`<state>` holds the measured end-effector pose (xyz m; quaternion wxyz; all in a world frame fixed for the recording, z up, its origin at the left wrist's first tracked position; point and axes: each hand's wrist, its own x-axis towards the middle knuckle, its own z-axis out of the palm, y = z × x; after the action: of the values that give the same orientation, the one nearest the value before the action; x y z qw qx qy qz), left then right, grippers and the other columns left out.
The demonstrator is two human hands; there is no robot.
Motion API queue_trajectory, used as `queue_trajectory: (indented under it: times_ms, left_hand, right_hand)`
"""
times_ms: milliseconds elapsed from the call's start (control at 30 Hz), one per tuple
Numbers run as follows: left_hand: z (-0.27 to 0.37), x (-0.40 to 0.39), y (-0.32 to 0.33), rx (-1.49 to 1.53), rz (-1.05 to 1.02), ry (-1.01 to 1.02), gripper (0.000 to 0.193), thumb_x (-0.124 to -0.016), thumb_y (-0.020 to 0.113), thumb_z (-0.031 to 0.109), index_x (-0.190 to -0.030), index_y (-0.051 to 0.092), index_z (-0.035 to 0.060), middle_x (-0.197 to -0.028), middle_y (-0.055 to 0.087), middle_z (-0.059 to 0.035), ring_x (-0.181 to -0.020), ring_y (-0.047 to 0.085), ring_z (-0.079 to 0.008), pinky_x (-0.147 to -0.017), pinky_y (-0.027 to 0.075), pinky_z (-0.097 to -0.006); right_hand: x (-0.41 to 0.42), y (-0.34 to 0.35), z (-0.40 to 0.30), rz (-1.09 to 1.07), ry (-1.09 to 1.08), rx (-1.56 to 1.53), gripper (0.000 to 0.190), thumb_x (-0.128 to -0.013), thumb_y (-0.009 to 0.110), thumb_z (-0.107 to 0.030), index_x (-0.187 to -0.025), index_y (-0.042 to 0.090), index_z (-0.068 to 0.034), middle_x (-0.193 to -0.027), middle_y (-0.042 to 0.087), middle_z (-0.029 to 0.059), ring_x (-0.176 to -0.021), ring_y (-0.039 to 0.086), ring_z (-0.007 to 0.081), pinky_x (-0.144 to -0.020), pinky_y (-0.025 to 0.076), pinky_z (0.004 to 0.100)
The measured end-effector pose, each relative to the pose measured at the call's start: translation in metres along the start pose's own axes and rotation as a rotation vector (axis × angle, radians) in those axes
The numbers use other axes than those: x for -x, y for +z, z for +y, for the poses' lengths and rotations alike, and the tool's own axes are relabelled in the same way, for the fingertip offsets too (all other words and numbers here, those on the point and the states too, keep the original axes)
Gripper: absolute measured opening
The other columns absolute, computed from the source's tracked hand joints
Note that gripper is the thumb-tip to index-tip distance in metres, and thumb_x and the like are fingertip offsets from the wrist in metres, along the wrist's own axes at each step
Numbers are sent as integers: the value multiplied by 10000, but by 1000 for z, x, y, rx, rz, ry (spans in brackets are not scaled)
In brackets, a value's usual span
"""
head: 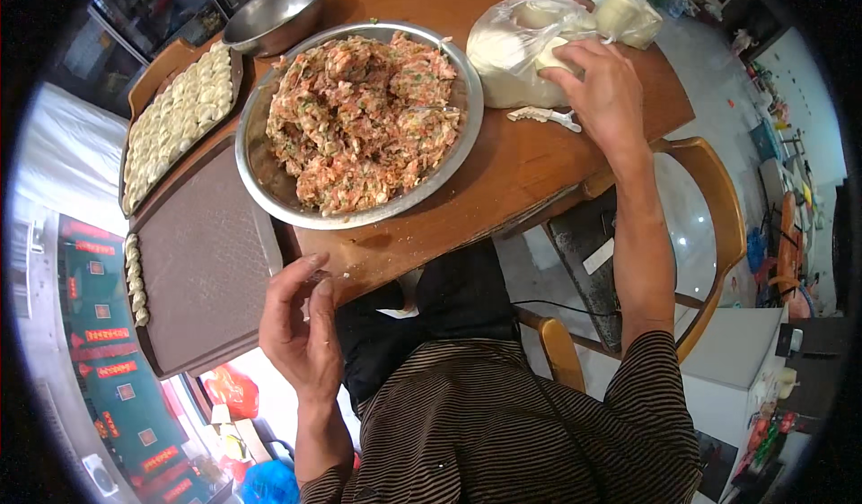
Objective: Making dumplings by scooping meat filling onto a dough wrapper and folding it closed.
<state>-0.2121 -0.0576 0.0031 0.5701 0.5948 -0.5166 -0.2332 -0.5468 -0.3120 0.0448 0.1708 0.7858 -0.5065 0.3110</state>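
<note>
My right hand (599, 86) reaches to the far right of the wooden table, its fingers on a pale stack of what look like dumpling wrappers (555, 56) at the mouth of a clear plastic bag (498, 53). Near the table's front edge, my left hand (303, 322) is raised with its fingers curled; whether something small lies between them I cannot tell. A wide steel bowl (475, 127) of minced meat filling (363, 120) stands between the hands, with a metal utensil partly sunk in it. At the left, a dark tray (202, 268) bears a short row of dumplings (135, 282) along its far left edge.
Behind that tray, another tray is full of dumplings (178, 120). A smaller steel bowl (276, 16) stands at the back left. A torn white plastic piece (544, 117) lies by the bag, and a wrapped pale stack (626, 16) sits beyond it. A wooden chair (724, 221) is at the right.
</note>
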Motion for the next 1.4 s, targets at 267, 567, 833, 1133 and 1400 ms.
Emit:
queue_trajectory:
  times_ms: [267,567,833,1133,1400]
  left_hand:
    - [-1,-1,11,9,-64,-20,258,-995,655,-8,-1252,661,5,-1169,699,-102,-1023,689,-149,-886,566,-279]
    - [4,3,19,41,-101,-99,249,-1003,672,39,-1250,664,2,-1216,719,-119,-1063,686,-170,-929,557,-307]
    - [0,3,21,23,-126,-52,276,-979,675,-26,-1254,654,-5,-1179,706,-97,-982,681,-129,-866,556,-255]
    - [6,16,33,348,-352,-317,324,-980,672,-41,-1300,628,-25,-1211,695,-124,-1017,676,-141,-886,571,-275]
    - [14,3,62,1070,-564,-669,708,-1101,502,405,-1562,288,-88,-1509,466,-291,-1437,478,-372,-1200,415,-460]
  right_hand:
    - [-4,-2,-7,53,4,-146,173,-907,723,-230,-998,795,-101,-1008,730,137,-927,698,371,-845,530,479]
    - [-40,21,-26,-207,164,-84,392,-955,688,-406,-1035,808,-42,-912,744,242,-868,711,432,-819,548,491]
    - [-39,25,-34,-13,293,-232,267,-916,766,-327,-1001,815,-79,-820,759,161,-764,746,260,-711,565,414]
    - [7,-26,-19,341,530,-1246,413,-890,787,-114,-1265,676,19,-1053,768,147,-873,751,219,-742,588,338]
    - [87,-51,-137,-111,217,-948,281,-917,732,-18,-1197,712,-30,-1071,768,96,-858,739,180,-742,592,296]
